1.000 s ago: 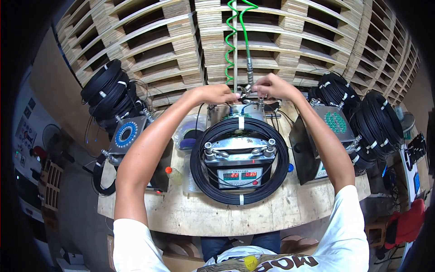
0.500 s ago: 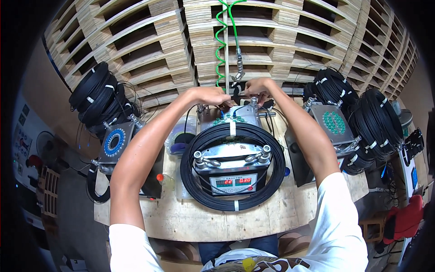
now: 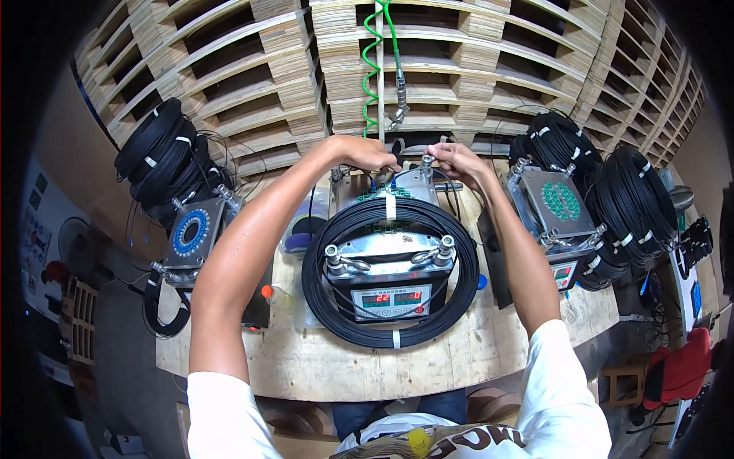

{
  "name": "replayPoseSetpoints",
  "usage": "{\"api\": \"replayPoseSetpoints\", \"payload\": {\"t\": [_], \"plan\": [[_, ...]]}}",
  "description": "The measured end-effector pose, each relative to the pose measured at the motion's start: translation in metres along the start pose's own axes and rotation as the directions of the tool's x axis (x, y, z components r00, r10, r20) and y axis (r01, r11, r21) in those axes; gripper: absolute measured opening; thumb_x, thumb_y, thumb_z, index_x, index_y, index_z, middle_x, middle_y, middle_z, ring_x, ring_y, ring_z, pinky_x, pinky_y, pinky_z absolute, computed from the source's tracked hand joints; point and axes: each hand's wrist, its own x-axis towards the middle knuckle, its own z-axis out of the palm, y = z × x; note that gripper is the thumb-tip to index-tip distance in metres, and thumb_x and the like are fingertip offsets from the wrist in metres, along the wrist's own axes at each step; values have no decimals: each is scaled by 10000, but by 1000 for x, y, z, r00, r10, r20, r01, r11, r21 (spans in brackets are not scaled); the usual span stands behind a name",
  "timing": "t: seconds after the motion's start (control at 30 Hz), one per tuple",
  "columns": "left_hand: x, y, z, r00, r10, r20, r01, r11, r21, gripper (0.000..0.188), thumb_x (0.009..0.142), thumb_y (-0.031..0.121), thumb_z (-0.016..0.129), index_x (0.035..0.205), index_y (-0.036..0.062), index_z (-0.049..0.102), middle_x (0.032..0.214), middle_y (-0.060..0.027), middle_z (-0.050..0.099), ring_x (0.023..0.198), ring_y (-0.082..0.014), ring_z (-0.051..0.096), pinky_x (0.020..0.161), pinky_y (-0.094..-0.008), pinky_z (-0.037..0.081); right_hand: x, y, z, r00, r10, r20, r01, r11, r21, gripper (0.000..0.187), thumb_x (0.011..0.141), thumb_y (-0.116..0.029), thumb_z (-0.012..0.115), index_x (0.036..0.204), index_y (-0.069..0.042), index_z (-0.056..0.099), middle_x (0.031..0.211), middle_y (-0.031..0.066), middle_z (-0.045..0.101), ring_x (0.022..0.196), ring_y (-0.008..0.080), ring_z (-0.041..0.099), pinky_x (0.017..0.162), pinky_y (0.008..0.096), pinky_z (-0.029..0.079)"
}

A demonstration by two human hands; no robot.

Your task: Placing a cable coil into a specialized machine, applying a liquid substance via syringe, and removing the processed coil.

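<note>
At the middle of the table stands a metal machine (image 3: 390,298) with a lit red display. A large coil of black cable (image 3: 396,338) is looped around and over it. Green connectors (image 3: 380,191) sit in its metal plate, some hidden by the coil. At the plate's back edge my left hand (image 3: 370,155) is closed in a pinch above two blue-tipped connectors (image 3: 394,181); what it grips is hidden. Beside the back right metal clamp post (image 3: 427,162), my right hand (image 3: 460,161) has fingers and thumb pinched together; I cannot make out what is between them.
Similar machines with a blue ring (image 3: 191,234) and green connectors (image 3: 561,201) flank the middle one. Black cable coils (image 3: 157,141) are heaped at both sides. An air gun (image 3: 399,99) hangs on a green hose before stacked pallets (image 3: 283,69). A small orange-capped bottle (image 3: 277,295) stands left.
My right hand has moved down and right, from over the back of the plate to beside the clamp post. My left hand has shifted slightly right. The display reading has changed.
</note>
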Motion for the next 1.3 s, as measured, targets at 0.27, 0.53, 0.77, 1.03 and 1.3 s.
{"api": "replayPoseSetpoints", "payload": {"t": [0.27,0.53,0.77,1.03,1.3], "plan": [[-8,-12,3,996,-88,14,89,992,-87,535,979,435,434,1322,93,659,1069,-126,711,960,-218,612,911,-332,474,-5,-6,24,989,-104,107,88,986,141,465,960,-220,689,1383,-91,546,910,-12,587,746,76,516,692,248,464],[-6,5,-2,991,-126,49,125,992,10,510,990,419,439,1305,92,672,1063,-97,718,953,-206,608,922,-328,463,12,17,14,998,-61,4,61,998,-25,500,1009,-408,607,1369,-65,555,876,-53,550,716,50,460,606,214,363],[3,0,-2,995,-83,46,88,990,-114,491,994,398,453,1324,100,661,1218,-133,701,1053,-225,623,980,-320,455,4,20,3,983,-175,50,170,981,93,455,981,-296,663,1358,-61,561,879,-58,532,785,49,480,682,214,385],[-14,-1,-6,991,-131,15,125,905,-407,554,1030,556,442,1289,129,681,1226,-48,686,1150,-204,575,997,-420,439,-23,10,17,990,-133,-50,138,985,104,798,947,-338,716,1580,-174,258,887,-25,586,736,38,489,612,212,384],[-41,-82,17,995,-100,10,80,729,-680,283,943,321,718,1181,167,721,948,76,672,872,-39,572,657,-245,437,-29,-15,39,998,-53,28,60,902,-428,1197,699,-471,901,1602,-236,152,1168,207,579,816,210,604,558,290,490]]}}
